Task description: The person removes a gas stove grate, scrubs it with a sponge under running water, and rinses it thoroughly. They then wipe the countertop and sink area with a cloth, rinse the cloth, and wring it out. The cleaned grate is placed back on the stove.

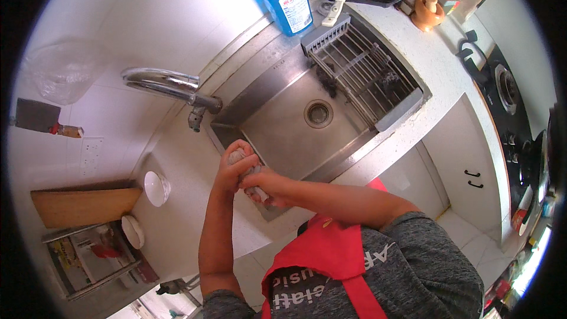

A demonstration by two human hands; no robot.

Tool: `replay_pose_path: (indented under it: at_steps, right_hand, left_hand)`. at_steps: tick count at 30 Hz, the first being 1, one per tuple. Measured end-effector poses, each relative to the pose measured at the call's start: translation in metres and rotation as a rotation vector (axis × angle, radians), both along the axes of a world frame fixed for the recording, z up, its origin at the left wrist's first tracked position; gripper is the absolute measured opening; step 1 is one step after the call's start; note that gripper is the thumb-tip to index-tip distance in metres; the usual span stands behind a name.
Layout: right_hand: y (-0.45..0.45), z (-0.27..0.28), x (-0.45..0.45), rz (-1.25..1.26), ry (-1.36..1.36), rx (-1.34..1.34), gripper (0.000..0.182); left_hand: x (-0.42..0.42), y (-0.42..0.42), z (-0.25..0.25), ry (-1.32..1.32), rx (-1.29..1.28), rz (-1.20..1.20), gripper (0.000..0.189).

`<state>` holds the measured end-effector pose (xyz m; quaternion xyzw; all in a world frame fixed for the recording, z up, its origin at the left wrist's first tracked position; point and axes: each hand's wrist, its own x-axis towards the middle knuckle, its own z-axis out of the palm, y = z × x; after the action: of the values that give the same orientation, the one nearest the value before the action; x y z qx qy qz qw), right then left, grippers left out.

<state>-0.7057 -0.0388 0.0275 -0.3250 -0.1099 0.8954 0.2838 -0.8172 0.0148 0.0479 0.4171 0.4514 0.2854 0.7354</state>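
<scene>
Both hands grip a bunched, pale grey cloth over the left end of the stainless steel sink. My left hand is closed around its upper part, and my right hand clasps the lower part just beside it. Some of the cloth sticks out below the fingers; the rest is hidden in the hands. The chrome faucet is up and to the left of the hands, with no water seen coming from it. The sink's round drain is to their upper right.
A metal drying rack spans the sink's far right part. Behind it stand a blue pump bottle and a white-handled utensil. White bowls, a wooden board and a wire basket are at left. A gas stove is at right.
</scene>
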Motion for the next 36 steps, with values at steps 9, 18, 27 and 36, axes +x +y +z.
replay_pose_path:
  at_steps: [9, 18, 27, 36]
  right_hand:
    - [0.003, -0.048, -0.017, -0.234, -0.357, 0.458, 0.037]
    - [0.007, -0.063, -0.01, -0.189, -0.752, 0.718, 0.057]
    - [0.016, -0.105, -0.007, 0.112, -1.083, 0.931, 0.048]
    - [0.057, -0.024, 0.042, 0.528, -1.416, 1.06, 0.064]
  left_hand:
    - [0.015, 0.0, -0.023, 0.331, 0.34, 0.087, 0.014]
    - [0.013, -0.002, -0.065, 0.483, 0.495, 0.356, 0.016]
    - [0.021, -0.01, -0.09, 0.107, 0.134, 0.849, 0.015]
    - [0.011, -0.002, -0.094, -0.057, -0.251, 0.684, 0.039]
